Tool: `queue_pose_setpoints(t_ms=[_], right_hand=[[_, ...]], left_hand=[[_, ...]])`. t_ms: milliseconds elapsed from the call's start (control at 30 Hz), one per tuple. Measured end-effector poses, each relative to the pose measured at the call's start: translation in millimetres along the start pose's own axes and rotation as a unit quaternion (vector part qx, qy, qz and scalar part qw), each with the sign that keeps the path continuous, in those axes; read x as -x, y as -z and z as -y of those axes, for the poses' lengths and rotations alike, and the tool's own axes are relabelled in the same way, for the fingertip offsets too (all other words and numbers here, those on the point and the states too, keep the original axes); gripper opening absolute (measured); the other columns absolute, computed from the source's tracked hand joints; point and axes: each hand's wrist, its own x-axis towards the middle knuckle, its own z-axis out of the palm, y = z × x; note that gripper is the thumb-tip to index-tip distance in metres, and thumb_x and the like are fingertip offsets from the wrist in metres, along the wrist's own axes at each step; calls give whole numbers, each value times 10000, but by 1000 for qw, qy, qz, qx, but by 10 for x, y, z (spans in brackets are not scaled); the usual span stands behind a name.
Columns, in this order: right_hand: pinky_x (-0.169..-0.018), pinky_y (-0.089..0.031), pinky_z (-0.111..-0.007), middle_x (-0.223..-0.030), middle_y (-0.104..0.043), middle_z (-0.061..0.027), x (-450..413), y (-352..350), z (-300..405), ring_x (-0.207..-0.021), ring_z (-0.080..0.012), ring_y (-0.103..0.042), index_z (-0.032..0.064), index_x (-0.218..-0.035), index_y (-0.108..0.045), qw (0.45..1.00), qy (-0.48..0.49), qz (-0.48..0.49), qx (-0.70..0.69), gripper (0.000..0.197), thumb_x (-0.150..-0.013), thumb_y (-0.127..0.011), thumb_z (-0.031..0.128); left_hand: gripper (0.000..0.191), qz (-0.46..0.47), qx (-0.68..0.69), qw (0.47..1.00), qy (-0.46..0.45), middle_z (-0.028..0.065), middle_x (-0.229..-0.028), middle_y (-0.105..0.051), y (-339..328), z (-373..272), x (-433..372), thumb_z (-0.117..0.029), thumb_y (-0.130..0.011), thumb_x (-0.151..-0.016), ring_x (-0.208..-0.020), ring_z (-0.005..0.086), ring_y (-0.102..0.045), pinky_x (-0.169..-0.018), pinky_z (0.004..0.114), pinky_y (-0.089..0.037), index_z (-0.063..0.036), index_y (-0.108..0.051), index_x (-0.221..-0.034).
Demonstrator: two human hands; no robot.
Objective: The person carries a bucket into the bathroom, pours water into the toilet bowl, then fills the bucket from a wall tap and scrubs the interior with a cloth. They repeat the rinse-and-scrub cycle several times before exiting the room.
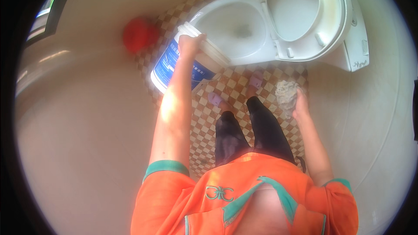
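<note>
My left hand [191, 44] grips the rim of a white plastic bucket [173, 63] with a blue printed label. The bucket is tilted, its mouth towards the toilet bowl [233, 27]; its inside is mostly hidden from me. Murky water with a dark patch shows at the bottom of the bowl. The toilet seat [321, 36] and lid are raised against the cistern. Off to the right, my right hand [301, 104] holds a crumpled, wet-looking greyish-white cloth [287, 94] above the floor, apart from the toilet.
A blurred red round object [140, 34] is by the left wall. Brown and cream checkered tiles [209, 127] cover the floor, where my feet stand in pink slippers [256, 80]. Pale walls close in on both sides. A window [47, 9] is at the upper left.
</note>
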Motion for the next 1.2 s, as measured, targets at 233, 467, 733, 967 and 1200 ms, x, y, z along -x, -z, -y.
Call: queue_pose_setpoints(t_ms=[233,467,733,967,1200], right_hand=[[-716,-442,-294,-888,-563,-86,7,-108,-111,-802,-172,-543,-5,-921,-510,999,27,23,34,235,-792,-429,175],[-725,-442,-304,-905,-560,-87,286,-411,-333,-811,-186,-548,7,-945,-510,990,21,68,124,253,-792,-429,192],[-771,-412,-306,-936,-559,-63,1068,-1070,-1427,-859,-185,-528,37,-980,-508,956,-6,164,244,270,-815,-406,225],[-681,-447,-301,-881,-560,-78,2172,-1266,-3251,-790,-202,-543,15,-975,-507,835,-83,380,390,281,-814,-395,217],[-778,-438,-367,-985,-535,-111,3178,-1132,-5060,-874,-225,-536,25,-1026,-450,730,-187,419,508,308,-847,-367,262]], left_hand=[[470,14,109,989,-98,153,-751,-552,446,803,399,-223,-688,-623,-556,191,-550,-425,275,-470,90,-502,-920],[347,13,234,960,155,140,-737,-542,1031,2268,1398,-202,-630,-672,-588,176,-555,-469,265,-465,52,-469,-844],[313,-160,401,883,186,108,-755,-525,866,4270,3087,-80,-516,-643,-618,174,-565,-515,304,-500,74,-429,-902],[342,-277,542,721,333,179,-926,-488,640,5421,5243,-23,-509,-655,-764,252,-559,-585,380,-519,80,-391,-959],[497,-341,672,559,346,170,-982,-471,186,6205,6730,-45,-497,-632,-836,264,-540,-607,364,-493,31,-338,-1096]])
